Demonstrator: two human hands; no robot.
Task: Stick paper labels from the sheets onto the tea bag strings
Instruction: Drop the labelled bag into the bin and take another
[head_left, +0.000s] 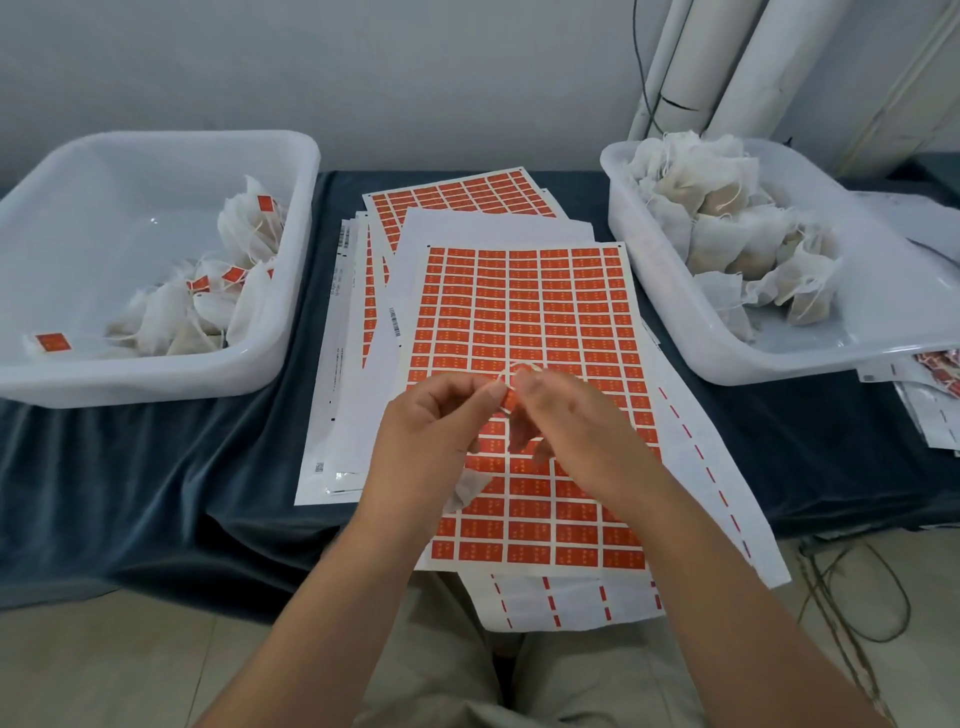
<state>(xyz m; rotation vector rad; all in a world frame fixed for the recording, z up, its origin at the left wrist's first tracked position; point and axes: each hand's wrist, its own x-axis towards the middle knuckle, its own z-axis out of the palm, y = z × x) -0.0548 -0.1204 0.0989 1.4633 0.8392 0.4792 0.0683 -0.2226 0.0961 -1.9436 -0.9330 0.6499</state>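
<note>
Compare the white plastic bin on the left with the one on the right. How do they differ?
The left white plastic bin holds few tea bags, bearing orange labels; the right white plastic bin holds a taller heap, none visibly labelled. Both are white, rounded and rectangular.

Soft even light, wide-angle edge distortion

Both forearms bare, coming in from the bottom edge and converging mid-view: left forearm (332, 597), right forearm (727, 571). Left hand (434, 423) knuckles up, fingers curled, thumb and forefinger pinched together. Right hand (569, 415) back up, fingers curled, tips blurred. Both hands' fingertips meet, pinching one small label (511, 399). Wrists roughly level, close together.
</note>
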